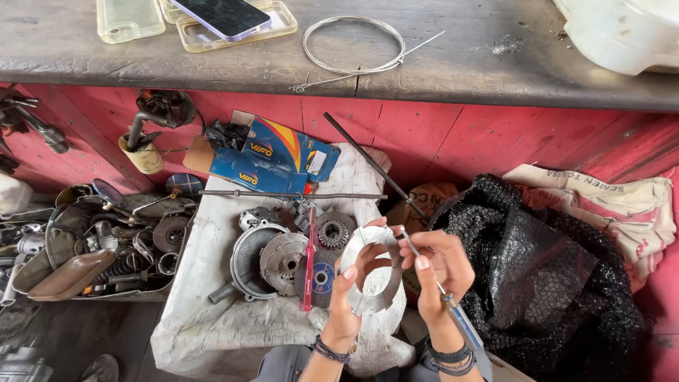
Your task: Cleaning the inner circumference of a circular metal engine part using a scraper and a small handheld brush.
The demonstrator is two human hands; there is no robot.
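Observation:
My left hand point(346, 301) holds up a flat silver metal ring plate point(373, 267), thumb through its centre hole. My right hand point(438, 272) grips a thin screwdriver point(453, 311) with a blue-grey handle, its tip touching the ring's upper right edge. Both hands hover over a pale stone block point(233, 318). On the block lie a round grey clutch housing point(249, 260), a clutch hub point(283, 258), a small gear point(333, 233), a dark disc with a blue centre point(324, 277) and a red-handled screwdriver point(308, 265).
A blue cardboard box point(272, 155) and two long rods point(293, 194) lie at the block's far end. A tray of greasy parts point(106, 247) sits left. Black bubble wrap point(544, 269) is right. The wooden bench point(453, 64) above holds phones point(223, 15), a wire coil point(353, 46) and a white container point(622, 32).

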